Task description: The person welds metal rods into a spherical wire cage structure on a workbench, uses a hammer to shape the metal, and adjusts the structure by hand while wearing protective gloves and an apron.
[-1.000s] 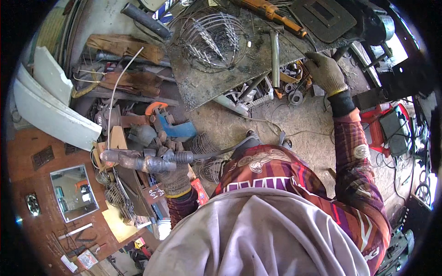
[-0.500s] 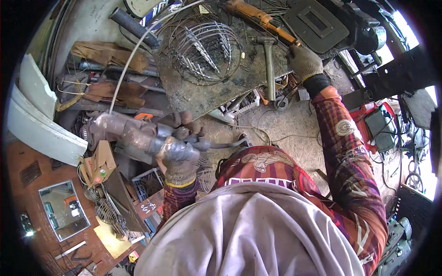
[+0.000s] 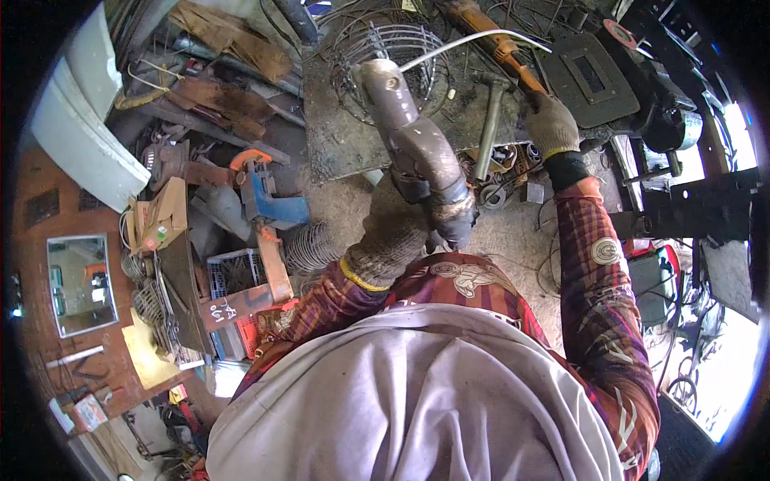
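My left hand (image 3: 391,228), in a grubby knit glove with a yellow cuff, is closed round a thick, scuffed, taped electrode holder (image 3: 421,148). A long pale rod (image 3: 473,36) sticks out of its upper end toward the right. Beyond the holder, a round wire cage-like frame (image 3: 387,48) lies on the dark metal worktop (image 3: 337,144). My right hand (image 3: 552,127), gloved too, is curled at the tail end of an orange power tool (image 3: 493,40) and beside a dark welding shield (image 3: 597,76). Its fingertips are hidden, so what it grips cannot be made out.
A hammer (image 3: 489,128) lies across the worktop's right edge. To the left are brown scrap sheets (image 3: 233,40), a blue and orange metal device (image 3: 273,196), a cardboard box (image 3: 160,216) and a plastic crate (image 3: 233,272). Cables run over the floor at right.
My left hand has swung right and upward with the electrode holder, and the rod now points right. The view has shifted left. My right hand stays by the orange tool.
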### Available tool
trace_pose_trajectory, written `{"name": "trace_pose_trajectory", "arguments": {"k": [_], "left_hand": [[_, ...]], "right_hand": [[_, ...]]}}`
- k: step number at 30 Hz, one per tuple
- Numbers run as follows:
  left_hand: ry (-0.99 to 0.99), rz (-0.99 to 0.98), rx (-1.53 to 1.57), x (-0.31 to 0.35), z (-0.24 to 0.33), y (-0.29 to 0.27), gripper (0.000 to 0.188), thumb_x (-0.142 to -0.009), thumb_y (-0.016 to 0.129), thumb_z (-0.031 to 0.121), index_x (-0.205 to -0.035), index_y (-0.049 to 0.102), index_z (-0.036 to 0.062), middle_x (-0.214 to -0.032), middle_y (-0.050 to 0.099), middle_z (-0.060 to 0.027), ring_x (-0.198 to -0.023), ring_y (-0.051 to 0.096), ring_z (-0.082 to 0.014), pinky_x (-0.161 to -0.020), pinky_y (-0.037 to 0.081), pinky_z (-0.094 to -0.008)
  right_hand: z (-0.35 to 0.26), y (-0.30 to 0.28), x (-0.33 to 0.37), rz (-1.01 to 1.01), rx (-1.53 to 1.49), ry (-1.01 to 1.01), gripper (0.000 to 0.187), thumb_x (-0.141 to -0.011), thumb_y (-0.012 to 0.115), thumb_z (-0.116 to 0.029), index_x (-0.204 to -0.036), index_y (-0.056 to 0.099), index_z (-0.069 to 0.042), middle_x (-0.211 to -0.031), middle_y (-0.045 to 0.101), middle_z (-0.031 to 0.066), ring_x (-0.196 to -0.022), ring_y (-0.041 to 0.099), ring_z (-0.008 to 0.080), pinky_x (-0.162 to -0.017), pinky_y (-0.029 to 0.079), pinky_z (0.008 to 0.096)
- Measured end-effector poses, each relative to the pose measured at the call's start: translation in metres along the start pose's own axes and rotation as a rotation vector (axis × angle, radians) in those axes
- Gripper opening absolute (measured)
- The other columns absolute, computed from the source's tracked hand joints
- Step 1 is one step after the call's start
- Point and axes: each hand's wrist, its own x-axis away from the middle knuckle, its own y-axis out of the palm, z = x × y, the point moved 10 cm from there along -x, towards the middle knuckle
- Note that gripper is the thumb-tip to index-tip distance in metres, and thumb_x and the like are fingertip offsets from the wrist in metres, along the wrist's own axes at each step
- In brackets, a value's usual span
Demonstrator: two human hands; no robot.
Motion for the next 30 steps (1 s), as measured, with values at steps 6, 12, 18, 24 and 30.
{"name": "trace_pose_trajectory", "arguments": {"k": [6, 12, 18, 24, 30], "left_hand": [[0.017, 0.121, -0.49, 0.006, -0.033, 0.037, 0.037, -0.087, 0.069, 0.0, -0.121, 0.057, 0.0063, -0.106, 0.067, -0.0028, -0.094, 0.066, -0.0135, -0.083, 0.056, -0.0291], [0.099, 0.18, -0.048, -0.012, -0.061, 0.093, 0.024, -0.093, 0.07, 0.005, -0.115, 0.06, 0.0051, -0.101, 0.066, -0.0032, -0.083, 0.063, -0.0099, -0.07, 0.054, -0.027], [0.212, 0.081, -0.717, -0.016, -0.077, 0.144, 0.043, -0.085, 0.081, 0.023, -0.12, 0.061, 0.0066, -0.106, 0.069, -0.0135, -0.094, 0.072, -0.0286, -0.08, 0.058, -0.0441], [0.723, -0.164, -0.979, -0.014, -0.085, 0.239, 0.036, -0.083, 0.076, 0.021, -0.111, 0.059, 0.0071, -0.096, 0.065, -0.0182, -0.09, 0.069, -0.0401, -0.076, 0.055, -0.0486], [0.629, -0.241, -1.177, -0.041, -0.123, 0.29, 0.04, -0.083, 0.074, 0.031, -0.108, 0.059, 0.0038, -0.099, 0.066, -0.0195, -0.092, 0.07, -0.0382, -0.077, 0.057, -0.0492]], "right_hand": [[-0.01, -0.043, 0.047, 0.189, -0.063, -0.117, 0.038, -0.094, 0.063, -0.03, -0.126, 0.067, -0.009, -0.119, 0.068, 0.0208, -0.109, 0.067, 0.0413, -0.093, 0.055, 0.0484], [0.025, -0.07, 0.151, 0.12, -1.134, -0.001, 0.055, -0.102, 0.059, -0.039, -0.142, 0.056, 0.0, -0.131, 0.064, 0.0193, -0.118, 0.065, 0.0268, -0.103, 0.049, 0.039], [0.012, -0.175, 0.228, 0.394, -1.133, -0.197, 0.08, -0.099, 0.064, -0.053, -0.147, 0.045, 0.008, -0.134, 0.062, 0.021, -0.12, 0.062, 0.0261, -0.105, 0.047, 0.0392], [0.069, -0.203, 0.247, 0.532, -0.786, 0.207, 0.078, -0.095, 0.075, -0.036, -0.152, 0.04, 0.004, -0.137, 0.055, 0.0185, -0.118, 0.06, 0.0247, -0.101, 0.05, 0.0403], [0.119, -0.211, 0.246, 0.528, -0.743, 0.384, 0.077, -0.096, 0.072, -0.04, -0.153, 0.04, 0.002, -0.142, 0.052, 0.0215, -0.126, 0.055, 0.0279, -0.106, 0.044, 0.0419]]}}
